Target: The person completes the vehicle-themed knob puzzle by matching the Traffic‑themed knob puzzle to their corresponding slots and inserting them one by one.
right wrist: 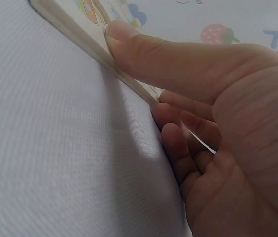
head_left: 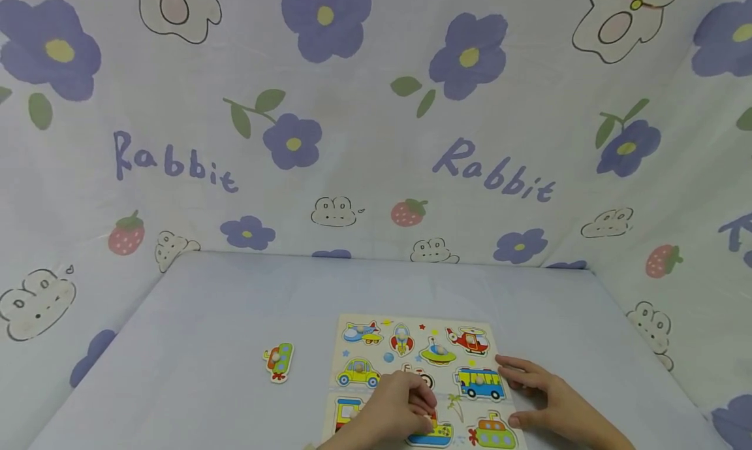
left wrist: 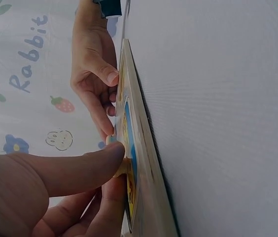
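My left hand [head_left: 396,404] pinches the small wooden knob on a ship puzzle piece [head_left: 431,435] in the lower middle of a wooden peg puzzle board [head_left: 399,392]. In the left wrist view thumb and finger meet at that knob, close over the board, and the piece's blue and yellow face [left wrist: 131,143] shows beside them. At the board's right edge rests my right hand [head_left: 549,401], fingers spread loosely along it. The right wrist view has its thumb [right wrist: 154,54] on the board's rim, with the other fingertips beside the edge near the tablecloth.
A loose submarine piece [head_left: 279,362] with a knob lies on the white table [head_left: 194,371], left of the board. On the board are a bus [head_left: 480,383], a car [head_left: 359,373], a helicopter [head_left: 470,339] and other vehicles. Patterned cloth walls [head_left: 364,123] enclose the table.
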`<action>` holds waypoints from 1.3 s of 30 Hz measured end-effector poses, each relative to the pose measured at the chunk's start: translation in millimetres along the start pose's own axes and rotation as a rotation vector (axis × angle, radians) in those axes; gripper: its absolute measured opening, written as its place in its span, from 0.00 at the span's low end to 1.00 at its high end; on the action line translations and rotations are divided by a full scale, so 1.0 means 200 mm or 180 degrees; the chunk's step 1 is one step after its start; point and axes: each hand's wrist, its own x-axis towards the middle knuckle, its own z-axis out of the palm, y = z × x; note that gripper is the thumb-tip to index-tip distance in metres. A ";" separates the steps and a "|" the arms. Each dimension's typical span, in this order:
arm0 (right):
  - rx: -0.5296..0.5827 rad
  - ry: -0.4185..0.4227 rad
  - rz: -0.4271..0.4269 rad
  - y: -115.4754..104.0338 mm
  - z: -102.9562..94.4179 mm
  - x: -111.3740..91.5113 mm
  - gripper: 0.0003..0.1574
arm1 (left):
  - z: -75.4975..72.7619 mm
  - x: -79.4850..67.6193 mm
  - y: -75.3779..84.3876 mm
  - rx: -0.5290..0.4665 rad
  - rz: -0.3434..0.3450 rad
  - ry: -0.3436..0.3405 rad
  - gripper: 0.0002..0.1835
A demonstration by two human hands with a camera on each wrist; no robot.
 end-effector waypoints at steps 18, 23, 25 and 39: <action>0.0097 0.0020 0.0098 -0.02 0.00 -0.01 0.46 | -0.35 -0.12 0.04 0.1145 0.0663 0.1393 0.08; -0.0020 0.0006 0.0030 -0.02 0.00 -0.01 0.44 | -0.67 -0.22 -0.09 0.1203 0.0345 0.2155 0.09; -0.0045 0.0005 -0.0012 -0.01 0.00 -0.01 0.44 | -0.77 -0.26 -0.14 0.1191 0.0256 0.2301 0.10; 0.0028 -0.0026 0.0017 -0.01 0.00 -0.01 0.43 | -0.91 -0.34 -0.23 0.1081 0.0019 0.2278 0.10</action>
